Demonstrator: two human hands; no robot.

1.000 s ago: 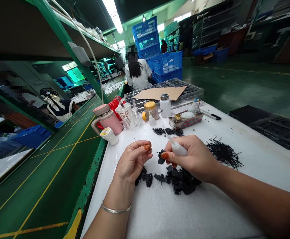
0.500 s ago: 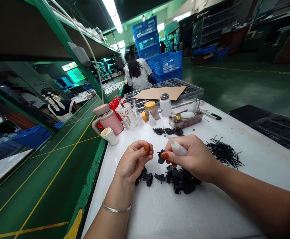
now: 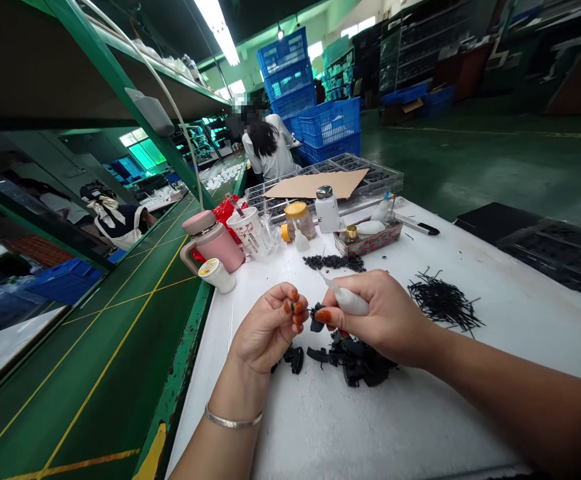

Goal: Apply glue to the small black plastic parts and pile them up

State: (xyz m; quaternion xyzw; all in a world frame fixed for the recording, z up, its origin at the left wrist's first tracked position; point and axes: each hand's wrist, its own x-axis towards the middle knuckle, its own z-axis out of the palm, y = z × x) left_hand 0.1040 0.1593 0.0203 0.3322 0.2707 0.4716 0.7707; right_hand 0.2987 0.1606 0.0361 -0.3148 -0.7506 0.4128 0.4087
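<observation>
My right hand [image 3: 378, 313] is closed on a small white squeeze bottle [image 3: 348, 301] with a thin nozzle pointing up and left, and its thumb and finger also pinch a small black plastic part [image 3: 316, 318]. My left hand [image 3: 269, 325] is curled, its fingertips pinched together right against that black part; whatever it pinches is too small to make out. Under both hands lies a heap of black plastic parts [image 3: 358, 360] on the white table [image 3: 350, 427].
A bundle of thin black pins [image 3: 440, 300] lies to the right, small black bits [image 3: 334, 263] behind. Further back stand a pink mug [image 3: 212, 240], cups, jars and a small tray of bottles [image 3: 368, 239]. A green conveyor [image 3: 95, 333] runs on the left. A person sits further along.
My left hand has moved right until its fingertips meet the black part held by my right hand. The view has shifted slightly.
</observation>
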